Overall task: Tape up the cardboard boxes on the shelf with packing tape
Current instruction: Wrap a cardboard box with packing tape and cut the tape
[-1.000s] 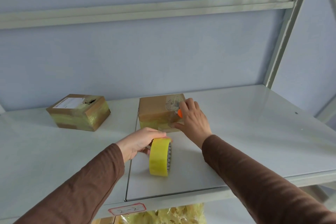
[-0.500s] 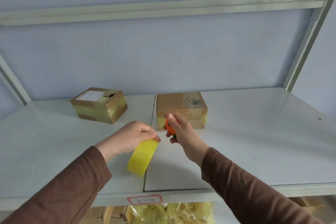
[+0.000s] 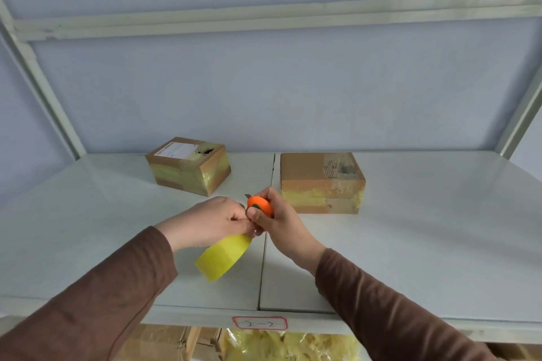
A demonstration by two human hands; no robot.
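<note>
Two cardboard boxes stand on the white shelf point(image 3: 425, 243). The left box point(image 3: 189, 165) has a white label and yellowish tape round its sides. The right box point(image 3: 321, 182) also has tape across its front. My left hand point(image 3: 209, 223) grips a yellow roll of packing tape point(image 3: 223, 256) in front of the boxes, just above the shelf. My right hand point(image 3: 277, 221) holds a small orange cutter point(image 3: 260, 205) with a short blade sticking out, and touches my left hand's fingers. Neither hand touches a box.
A seam point(image 3: 265, 243) splits the shelf into two panels. A red-edged label point(image 3: 259, 323) sits on the front lip. Bags of yellow material point(image 3: 293, 346) lie on the level below. Slanted metal posts point(image 3: 41, 82) frame both sides, with a rail point(image 3: 264, 17) above.
My right hand has left the right box and come back toward me with the cutter. Both hands now meet above the shelf, and the tape roll is lifted and tilted.
</note>
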